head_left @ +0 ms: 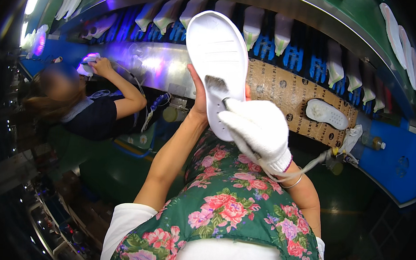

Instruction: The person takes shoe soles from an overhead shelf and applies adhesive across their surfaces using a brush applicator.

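A white shoe sole (217,42) is held up in front of me, its wide end pointing away and its inner side facing up. My bare left hand (199,92) grips it from beneath, with fingers showing along both edges. My right hand (260,128), in a white knitted glove, is closed around a brush (216,85). The brush's dark bristles press on the middle of the sole. A pale tube (310,164) runs past the right wrist, and most of the brush handle is hidden by the glove.
Brown printed cardboard (277,93) covers the bench, with another sole (327,113) lying on it. Shoe uppers (252,25) hang in a row over blue racks (293,56) at the back. A bottle (374,141) stands right. At left, a co-worker (95,104) holds a white shoe part.
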`<act>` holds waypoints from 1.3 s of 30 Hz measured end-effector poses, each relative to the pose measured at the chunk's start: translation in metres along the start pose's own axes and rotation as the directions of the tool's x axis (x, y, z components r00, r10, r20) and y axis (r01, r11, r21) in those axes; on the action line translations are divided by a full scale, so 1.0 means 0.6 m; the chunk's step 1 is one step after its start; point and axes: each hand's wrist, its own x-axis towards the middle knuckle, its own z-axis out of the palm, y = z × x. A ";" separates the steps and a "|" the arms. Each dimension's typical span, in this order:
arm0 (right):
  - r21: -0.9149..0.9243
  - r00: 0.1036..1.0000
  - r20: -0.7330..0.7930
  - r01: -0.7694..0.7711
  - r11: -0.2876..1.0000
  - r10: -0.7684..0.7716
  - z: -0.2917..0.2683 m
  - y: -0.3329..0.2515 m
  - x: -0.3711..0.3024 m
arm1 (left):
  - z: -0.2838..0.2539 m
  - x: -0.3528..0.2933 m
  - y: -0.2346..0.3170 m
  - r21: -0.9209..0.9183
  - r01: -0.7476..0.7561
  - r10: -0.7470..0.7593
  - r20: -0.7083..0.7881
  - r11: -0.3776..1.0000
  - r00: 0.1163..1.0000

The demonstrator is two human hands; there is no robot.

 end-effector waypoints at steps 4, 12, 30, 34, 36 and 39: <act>0.103 0.994 0.088 0.051 0.993 -0.061 0.007 0.001 -0.002 | 0.017 0.004 0.010 -0.252 0.004 -0.029 -0.094 0.968 0.995; -0.175 0.915 -0.066 0.382 0.907 -0.398 0.036 0.018 -0.021 | 0.014 0.015 0.031 -0.253 0.047 -0.047 0.008 0.966 0.999; -0.140 0.933 -0.034 0.350 0.926 -0.358 0.043 0.032 -0.039 | -0.002 0.062 0.070 0.016 0.123 -0.122 -0.049 0.992 0.991; 0.229 0.988 0.074 0.115 0.967 -0.135 0.005 0.008 -0.025 | -0.010 0.060 0.078 0.009 0.202 -0.202 0.060 0.979 0.977; 0.002 0.969 -0.004 0.246 0.969 -0.246 0.009 0.020 -0.026 | -0.007 0.062 0.077 0.002 0.330 -0.330 0.002 0.944 0.944; -0.037 0.989 0.039 0.147 0.988 -0.146 0.027 0.020 -0.042 | -0.004 0.078 0.070 -0.024 0.423 -0.422 0.048 0.906 0.905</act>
